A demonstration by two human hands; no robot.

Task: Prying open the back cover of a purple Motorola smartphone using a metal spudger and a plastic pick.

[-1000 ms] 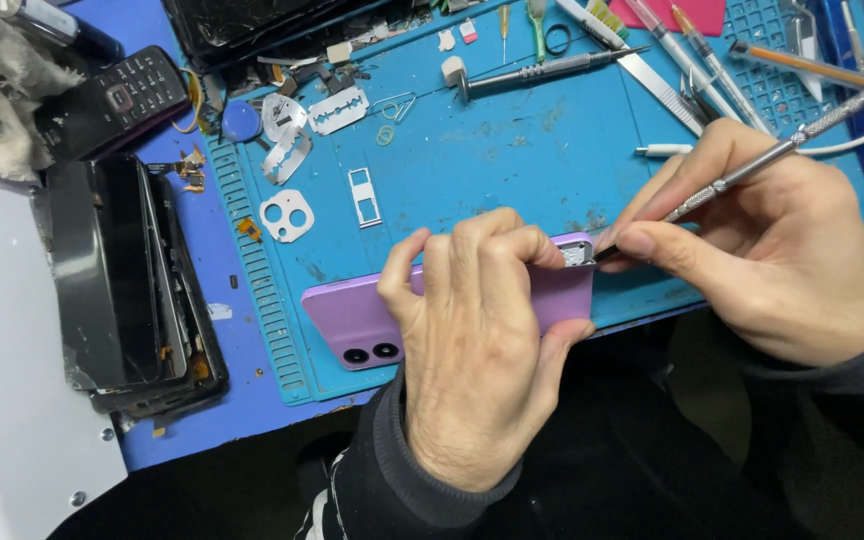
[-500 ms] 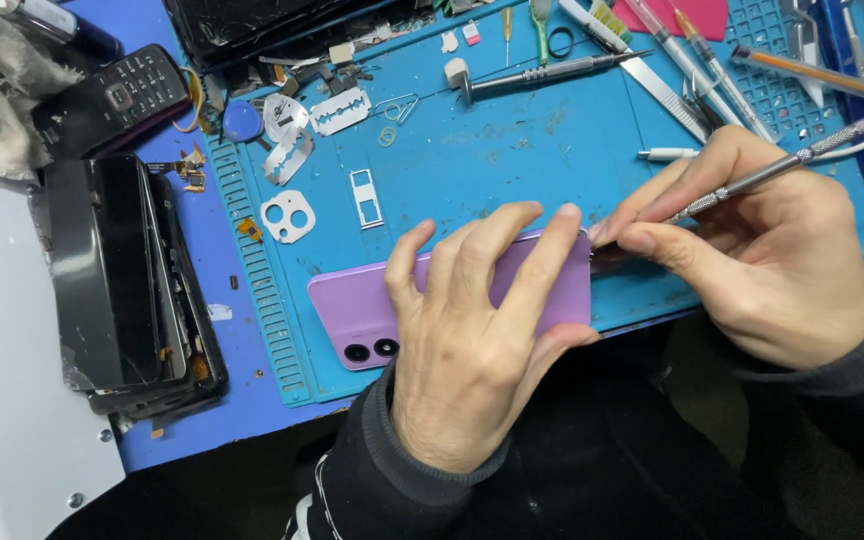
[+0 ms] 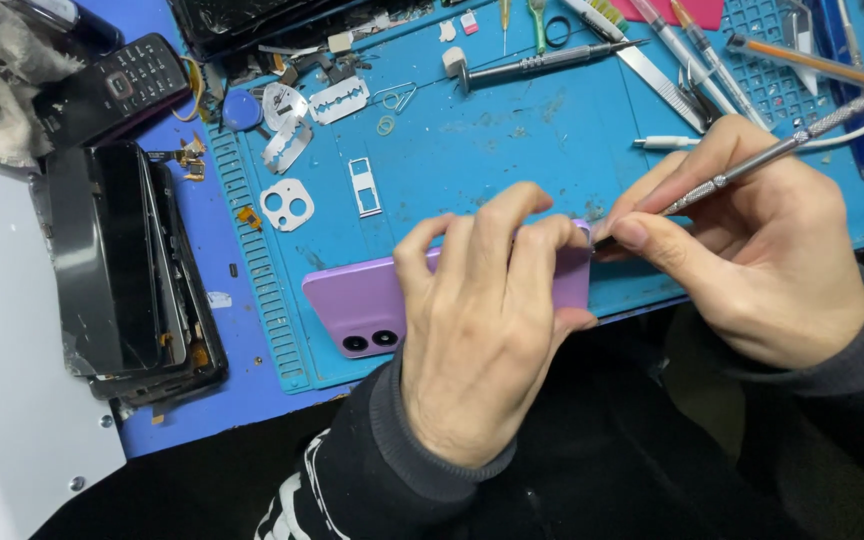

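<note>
Purple phone (image 3: 362, 305), lying back-up near the front edge of the teal work mat (image 3: 512, 150), is pinned down by the left hand (image 3: 482, 330), whose fingers are curled over its far long edge; the grip seems meant to keep the body from sliding while its right end is worked. The twin camera lenses are seen at the phone's left end. The right hand (image 3: 752, 250) is closed in a pencil-like pinch around a slim metal tool (image 3: 792, 140), whose tip is brought to the phone's right end, just beside the left fingertips; whether the tip is actually in the seam cannot be told.

Small parts are laid out beyond the phone on the mat, apart from one another: a white camera-surround plate (image 3: 287, 205), a white card tray (image 3: 363, 186), and a razor blade (image 3: 338, 100). A screwdriver (image 3: 542, 62) is laid across the mat's far part, with tweezers and picks gathered at the far right. Off the mat, to the left, a black dismantled phone (image 3: 127, 270) is rested on the blue underlay, with a dark keypad phone (image 3: 117, 85) and a grey rag (image 3: 2, 80) behind it.
</note>
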